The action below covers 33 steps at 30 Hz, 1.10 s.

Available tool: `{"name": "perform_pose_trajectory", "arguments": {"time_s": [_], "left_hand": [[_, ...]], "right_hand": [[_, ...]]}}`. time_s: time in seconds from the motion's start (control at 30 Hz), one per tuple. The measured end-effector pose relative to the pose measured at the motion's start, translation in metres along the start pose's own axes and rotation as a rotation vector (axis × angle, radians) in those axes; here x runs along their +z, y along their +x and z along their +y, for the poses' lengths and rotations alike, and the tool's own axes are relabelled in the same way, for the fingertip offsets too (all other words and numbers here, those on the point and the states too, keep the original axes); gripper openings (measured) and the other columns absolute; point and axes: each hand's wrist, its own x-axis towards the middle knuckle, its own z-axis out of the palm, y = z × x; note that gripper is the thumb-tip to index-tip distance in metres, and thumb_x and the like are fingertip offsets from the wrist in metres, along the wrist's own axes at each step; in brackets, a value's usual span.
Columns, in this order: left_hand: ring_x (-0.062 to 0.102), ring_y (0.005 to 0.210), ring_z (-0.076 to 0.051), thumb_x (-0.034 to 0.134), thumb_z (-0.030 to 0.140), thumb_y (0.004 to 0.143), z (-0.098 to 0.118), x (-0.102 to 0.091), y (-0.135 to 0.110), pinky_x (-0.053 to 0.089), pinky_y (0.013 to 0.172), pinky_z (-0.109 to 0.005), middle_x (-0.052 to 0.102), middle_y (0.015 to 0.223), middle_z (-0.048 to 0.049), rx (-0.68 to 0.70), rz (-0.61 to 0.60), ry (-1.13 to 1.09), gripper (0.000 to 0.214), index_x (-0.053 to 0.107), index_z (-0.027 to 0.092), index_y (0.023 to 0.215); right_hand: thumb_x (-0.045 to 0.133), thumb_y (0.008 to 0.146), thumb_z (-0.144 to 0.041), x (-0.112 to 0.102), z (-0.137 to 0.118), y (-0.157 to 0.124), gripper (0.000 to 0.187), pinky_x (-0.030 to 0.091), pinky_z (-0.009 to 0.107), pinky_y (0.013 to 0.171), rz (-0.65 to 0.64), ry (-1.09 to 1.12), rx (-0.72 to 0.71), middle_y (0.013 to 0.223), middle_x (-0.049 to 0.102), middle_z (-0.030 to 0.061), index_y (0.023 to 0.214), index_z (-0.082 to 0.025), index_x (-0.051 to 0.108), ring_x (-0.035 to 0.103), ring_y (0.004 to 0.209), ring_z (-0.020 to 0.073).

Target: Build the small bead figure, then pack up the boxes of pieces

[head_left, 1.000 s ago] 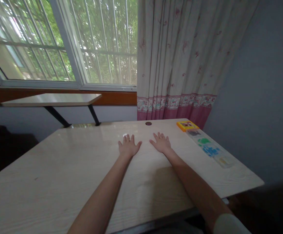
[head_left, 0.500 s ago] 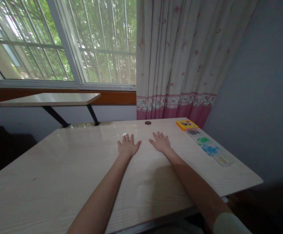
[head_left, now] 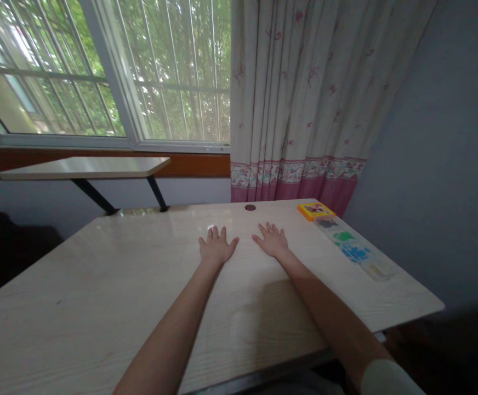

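Observation:
My left hand (head_left: 215,248) lies flat, palm down, on the pale wooden table (head_left: 99,285), fingers spread and holding nothing. My right hand (head_left: 272,241) rests the same way a little to its right, also open and empty. Both arms stretch forward from the near edge. Off to the right of my right hand, a small yellow box (head_left: 315,210) sits near the far right corner. A clear plastic case (head_left: 354,249) with green, blue and pale pieces in its compartments lies along the right edge.
A round cable hole (head_left: 250,207) sits at the table's far edge. Behind are a barred window (head_left: 99,71), a narrow shelf on black brackets (head_left: 83,167), a flowered curtain with pink hem (head_left: 305,109) and a blue-grey wall (head_left: 440,164) on the right.

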Motion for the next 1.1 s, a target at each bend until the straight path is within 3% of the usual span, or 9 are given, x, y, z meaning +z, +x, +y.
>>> {"name": "perform_pose_trajectory", "arguments": {"time_s": [1.1], "left_hand": [[0.014,0.132,-0.030,0.013,0.066,0.077,-0.0010,0.0026,0.0010,0.015,0.099,-0.059,0.019,0.143,-0.0132,0.005,0.008,0.000,0.077,0.025,0.019,0.137]], "right_hand": [[0.017,0.081,-0.066,0.0068,0.0029,0.0041,0.071,0.006,0.050,0.102,0.039,0.020,-0.007,0.146,0.013,0.0072,0.139,-0.026,0.017,0.010,0.133,0.0263]]}}
